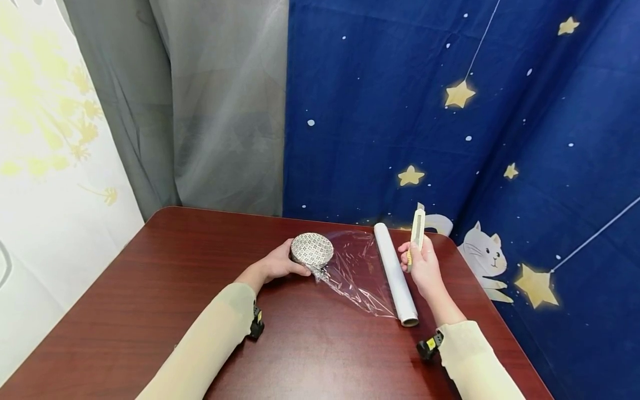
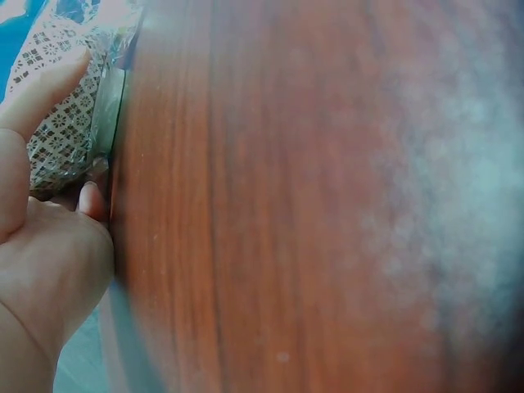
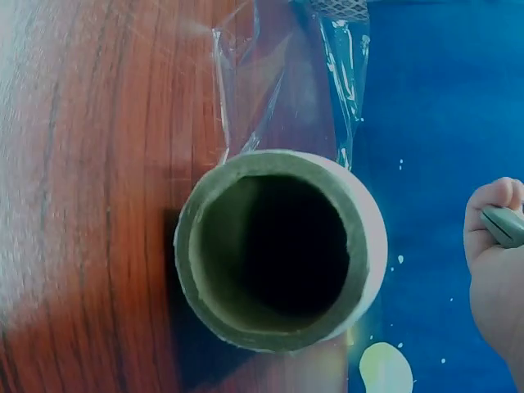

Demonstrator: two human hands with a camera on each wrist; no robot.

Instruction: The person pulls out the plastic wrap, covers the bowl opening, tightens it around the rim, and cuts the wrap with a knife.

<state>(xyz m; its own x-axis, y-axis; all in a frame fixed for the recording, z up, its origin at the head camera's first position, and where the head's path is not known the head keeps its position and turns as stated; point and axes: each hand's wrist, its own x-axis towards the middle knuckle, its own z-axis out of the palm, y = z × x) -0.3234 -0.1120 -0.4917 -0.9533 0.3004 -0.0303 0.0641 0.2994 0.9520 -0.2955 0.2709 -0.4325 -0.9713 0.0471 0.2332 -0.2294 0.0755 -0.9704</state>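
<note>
My left hand (image 1: 280,263) grips the side of a patterned bowl (image 1: 312,250) on the table; in the left wrist view its thumb lies along the wall of the bowl (image 2: 57,123). Clear cling film (image 1: 357,272) clings about the bowl and stretches to a cling film roll (image 1: 395,275) lying to the right. My right hand (image 1: 426,268) holds a pale utility knife (image 1: 418,228) upright beside the roll, its blade end pointing up. In the right wrist view the roll's hollow core (image 3: 190,262) faces the camera, and the knife (image 3: 503,227) shows only partly.
The reddish-brown table (image 1: 200,244) reaches back to a grey curtain (image 1: 230,111) and a blue curtain (image 1: 375,111) with stars. A white patterned cloth (image 1: 50,194) hangs at the left. Each wrist bears a small black camera (image 1: 256,323).
</note>
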